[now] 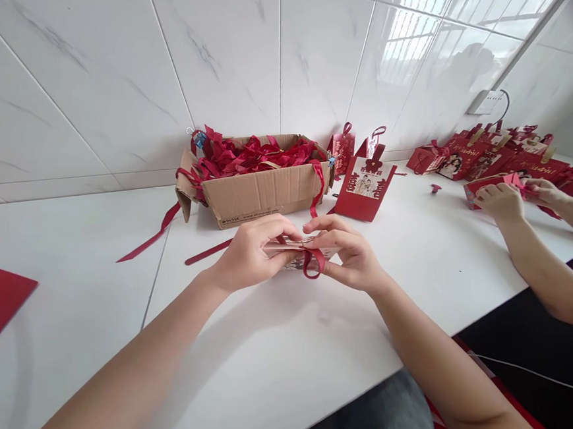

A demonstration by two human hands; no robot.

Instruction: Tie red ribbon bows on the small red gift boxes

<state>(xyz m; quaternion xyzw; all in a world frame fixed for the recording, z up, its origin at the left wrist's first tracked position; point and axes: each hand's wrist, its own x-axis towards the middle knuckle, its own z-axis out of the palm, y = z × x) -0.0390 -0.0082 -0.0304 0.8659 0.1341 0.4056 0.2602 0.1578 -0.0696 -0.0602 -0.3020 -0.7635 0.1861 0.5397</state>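
In front of the cardboard box, both my hands are closed around a small printed paper gift box [297, 261], seen mostly from its top edge. My left hand [256, 251] grips its left side, thumb and fingers pinching the pale folded edge. On the right side, my right hand [345, 253] pinches the top edge beside a red ribbon loop [314, 265] that hangs toward me. Fingers cover much of the box's front. A flat red ribbon strip [207, 252] lies on the table behind my left wrist.
Red ribbons [262, 153] fill the cardboard box [265, 196] against the tiled wall. Finished-looking red gift boxes [366, 188] stand right of it. Farther right, a co-worker's hands [506, 200] hold a red box near several others. A red sheet [0, 300] lies at left.
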